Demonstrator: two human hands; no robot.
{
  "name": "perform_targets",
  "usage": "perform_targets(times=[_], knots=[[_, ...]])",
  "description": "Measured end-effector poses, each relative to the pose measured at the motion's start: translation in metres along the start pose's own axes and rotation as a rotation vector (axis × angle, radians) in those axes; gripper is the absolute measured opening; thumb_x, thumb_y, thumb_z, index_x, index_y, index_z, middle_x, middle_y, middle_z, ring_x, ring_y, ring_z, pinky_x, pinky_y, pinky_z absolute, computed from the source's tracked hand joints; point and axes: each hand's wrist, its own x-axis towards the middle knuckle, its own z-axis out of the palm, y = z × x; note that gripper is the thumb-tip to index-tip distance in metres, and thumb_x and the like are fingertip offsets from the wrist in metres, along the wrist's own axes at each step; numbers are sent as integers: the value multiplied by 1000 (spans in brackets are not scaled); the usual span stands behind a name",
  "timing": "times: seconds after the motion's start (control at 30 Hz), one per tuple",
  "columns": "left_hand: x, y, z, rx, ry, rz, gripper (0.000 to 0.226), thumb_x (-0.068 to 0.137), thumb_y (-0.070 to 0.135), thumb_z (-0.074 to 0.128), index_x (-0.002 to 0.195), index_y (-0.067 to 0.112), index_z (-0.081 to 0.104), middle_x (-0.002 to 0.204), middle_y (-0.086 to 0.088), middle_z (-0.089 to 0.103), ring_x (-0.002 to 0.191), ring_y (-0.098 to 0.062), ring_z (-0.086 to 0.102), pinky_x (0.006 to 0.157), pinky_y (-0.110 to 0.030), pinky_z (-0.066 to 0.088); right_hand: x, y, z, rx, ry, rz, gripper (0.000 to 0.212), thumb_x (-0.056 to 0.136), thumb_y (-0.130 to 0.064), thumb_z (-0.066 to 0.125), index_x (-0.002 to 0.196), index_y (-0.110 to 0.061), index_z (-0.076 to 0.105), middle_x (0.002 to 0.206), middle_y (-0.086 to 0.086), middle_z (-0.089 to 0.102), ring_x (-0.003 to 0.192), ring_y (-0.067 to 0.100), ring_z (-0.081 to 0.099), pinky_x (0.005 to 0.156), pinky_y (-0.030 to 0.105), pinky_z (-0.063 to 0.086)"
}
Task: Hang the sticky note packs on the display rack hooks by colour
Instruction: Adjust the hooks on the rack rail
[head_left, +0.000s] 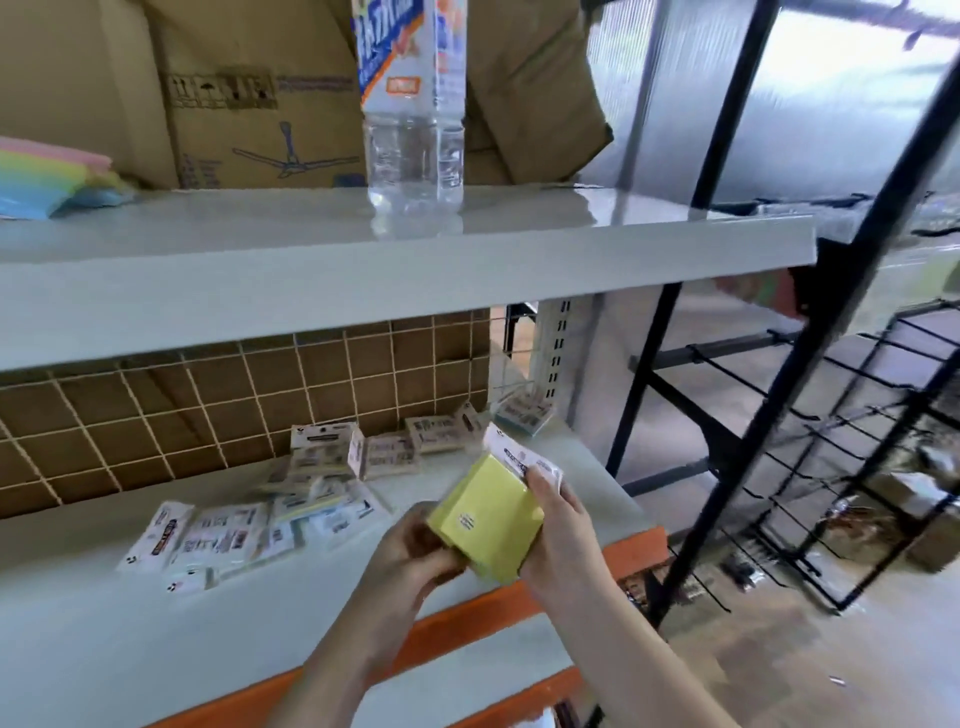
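I hold a yellow sticky note pack (485, 517) above the front of the lower shelf (78, 623). My left hand (410, 556) grips its lower left corner. My right hand (558, 525) grips its right side and pinches the white header card at the top. Several more packs (249, 519) lie face down in a loose pile on the shelf behind, near the tiled back wall. The black display rack (841, 467) with its wire hooks stands to the right, blurred; its hooks look bare.
A water bottle (413, 104) stands on the upper shelf (363, 270) in front of cardboard boxes (249, 93). Pastel pads (47, 176) lie at the upper shelf's left end. The lower shelf has an orange front edge (467, 629). Boxes sit on the floor behind the rack.
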Motion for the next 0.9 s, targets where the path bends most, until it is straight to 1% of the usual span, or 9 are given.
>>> perform_targets(times=[0.07, 0.13, 0.27, 0.43, 0.53, 0.63, 0.77, 0.83, 0.9], knots=[[2, -2, 20, 9, 17, 39, 32, 72, -13, 55, 98, 4, 63, 90, -15, 68, 86, -24, 64, 75, -33, 53, -7, -19, -19, -87, 8, -110, 9, 96, -13, 54, 96, -13, 62, 83, 10, 68, 72, 27, 64, 66, 41, 52], [2, -3, 46, 36, 0, 70, 37, 70, -12, 49, 99, 3, 65, 87, -11, 70, 83, -22, 65, 70, -29, 53, -14, -38, -38, -160, 26, -189, 8, 96, -13, 54, 93, -14, 61, 79, 7, 67, 69, 24, 61, 64, 39, 51], [0, -7, 96, 58, -38, 66, 49, 62, -11, 39, 100, 3, 66, 95, -19, 70, 88, -28, 64, 80, -45, 47, -24, -72, -76, -299, 71, -312, 11, 97, -20, 54, 100, -11, 58, 89, 8, 67, 72, 22, 62, 53, 30, 50], [2, -14, 151, 9, -77, -9, 42, 84, -11, 30, 104, 0, 66, 96, -20, 69, 86, -29, 60, 71, -35, 46, -36, -111, -124, -465, 50, -472, 9, 95, -18, 55, 91, -11, 54, 89, 15, 64, 74, 23, 59, 67, 38, 48], [0, -14, 194, 91, -111, -26, 32, 99, 25, 43, 103, 6, 68, 91, -12, 70, 79, -22, 62, 70, -33, 45, -46, -132, -153, -534, 0, -541, 5, 96, -15, 54, 95, -10, 53, 95, 17, 64, 75, 21, 61, 66, 37, 50], [0, -14, 239, 267, -179, -6, 44, 82, 51, 56, 99, 12, 68, 77, -3, 69, 68, -15, 64, 64, -31, 51, -55, -154, -176, -608, -17, -598, 10, 96, -14, 54, 105, -18, 53, 98, 11, 64, 78, 17, 61, 67, 32, 51], [1, -22, 289, 264, -118, 49, 51, 65, 53, 66, 101, 17, 68, 93, -7, 74, 88, -25, 69, 87, -45, 54, -63, -180, -202, -677, -12, -639, 23, 95, -15, 55, 115, -25, 47, 104, 4, 62, 92, 17, 62, 79, 31, 51], [1, -28, 310, 223, -88, 51, 51, 63, 52, 70, 100, 18, 68, 95, -9, 74, 90, -28, 69, 88, -49, 54, -65, -191, -214, -688, 5, -668, 17, 95, -12, 54, 109, -20, 50, 103, 7, 63, 93, 18, 62, 77, 27, 50], [2, -33, 330, 189, -73, 69, 35, 71, 44, 72, 95, 18, 69, 89, -5, 75, 86, -26, 70, 83, -43, 56, -65, -201, -224, -702, 27, -690, 6, 95, -12, 54, 102, -12, 53, 97, 11, 64, 89, 23, 62, 74, 29, 49]])
